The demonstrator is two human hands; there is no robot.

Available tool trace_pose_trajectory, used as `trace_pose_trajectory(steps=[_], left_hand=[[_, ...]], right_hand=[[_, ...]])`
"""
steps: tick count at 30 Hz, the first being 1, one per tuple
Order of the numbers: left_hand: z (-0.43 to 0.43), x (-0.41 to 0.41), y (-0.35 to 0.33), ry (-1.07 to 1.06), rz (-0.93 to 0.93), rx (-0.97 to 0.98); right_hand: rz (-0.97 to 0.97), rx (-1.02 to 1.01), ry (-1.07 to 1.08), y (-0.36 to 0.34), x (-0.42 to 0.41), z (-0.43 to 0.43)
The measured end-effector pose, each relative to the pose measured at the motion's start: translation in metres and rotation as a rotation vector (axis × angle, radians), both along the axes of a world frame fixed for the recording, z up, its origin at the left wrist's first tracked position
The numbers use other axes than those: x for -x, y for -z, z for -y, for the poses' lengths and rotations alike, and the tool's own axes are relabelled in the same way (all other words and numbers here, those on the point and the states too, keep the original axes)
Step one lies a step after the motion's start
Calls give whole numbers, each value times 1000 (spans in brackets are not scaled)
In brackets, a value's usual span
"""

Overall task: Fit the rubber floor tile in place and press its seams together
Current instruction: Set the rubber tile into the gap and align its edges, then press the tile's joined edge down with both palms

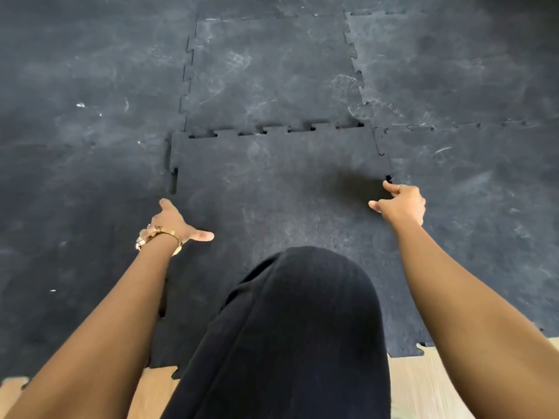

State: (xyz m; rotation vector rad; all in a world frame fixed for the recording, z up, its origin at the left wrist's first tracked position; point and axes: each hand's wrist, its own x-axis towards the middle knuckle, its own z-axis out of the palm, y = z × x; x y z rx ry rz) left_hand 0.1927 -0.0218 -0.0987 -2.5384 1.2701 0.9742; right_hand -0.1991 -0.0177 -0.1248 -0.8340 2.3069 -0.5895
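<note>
The rubber floor [90, 86], dark and scuffed with pale marks, fills nearly the whole view; bare wood flooring [429, 385] shows at the near edge. The rubber floor tile [272, 182] lies in its gap among the laid tiles, its far seam [272, 130] and left seam [173, 173] not yet fully closed. The left hand [178, 223] rests spread at the left edge, grip released. The right hand [402, 204], loosely curled, grasps nothing and points a finger at the right seam [388, 177], probably to press the tabs home.
</note>
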Motion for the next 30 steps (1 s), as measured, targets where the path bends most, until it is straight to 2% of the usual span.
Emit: trace_pose_trajectory(steps=[5, 8, 12, 15, 19, 21, 24, 26, 30], left_hand=[[18, 29, -4, 105, 147, -173], [8, 39, -9, 151, 248, -216], [-3, 47, -26, 199, 382, 118], [22, 65, -35, 350, 244, 198], [75, 119, -29, 713, -48, -16], [101, 154, -26, 956, -72, -85], [136, 211, -18, 1240, 46, -95], [154, 250, -9, 1314, 110, 34], [146, 321, 26, 1188, -31, 264]], right_hand=[[-284, -182, -183, 10, -31, -8], [-380, -210, -221, 17, -42, -12], [-411, -239, -230, 26, -52, -13], [-452, -230, -233, 31, -54, -15], [-508, -188, -224, 37, -51, -20], [-512, -199, -241, 40, -54, -22], [-490, -174, -259, 46, -52, -26], [-499, -93, -264, 50, -44, -35], [-595, -6, -266, 58, -31, -50]])
